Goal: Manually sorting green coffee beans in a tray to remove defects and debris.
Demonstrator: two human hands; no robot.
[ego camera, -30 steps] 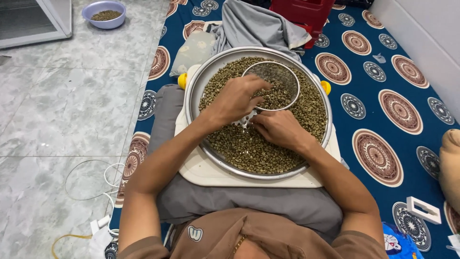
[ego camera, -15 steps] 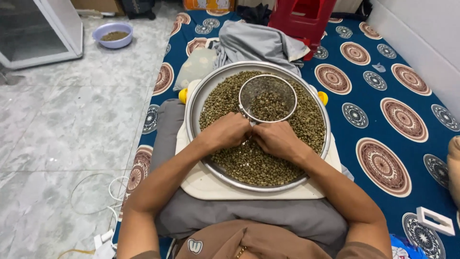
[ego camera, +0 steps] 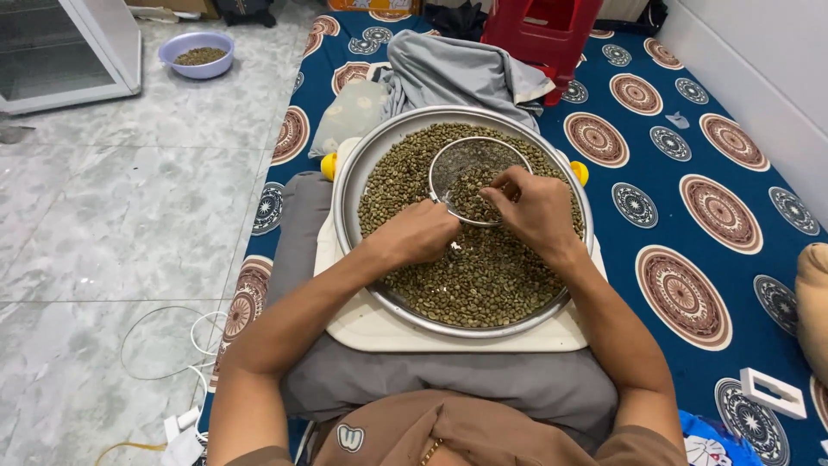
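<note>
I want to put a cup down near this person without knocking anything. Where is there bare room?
Bare grey floor lies open between the lilac bowl and the white cable. Blue patterned mat is open between the round tray and the wall. Crowded: tray full of beans, strainer, both hands, grey cloth.

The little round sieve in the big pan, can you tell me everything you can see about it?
The sieve is a small round strainer with a shiny metal rim and fine grey wire mesh. It sits tilted on the heap of greenish beans in the far half of the big metal pan. Some beans lie inside it, piled toward the near side. The right hand reaches over its near rim, fingertips above those beans. The left hand rests on the beans just outside its near-left edge. No handle can be seen.
</note>
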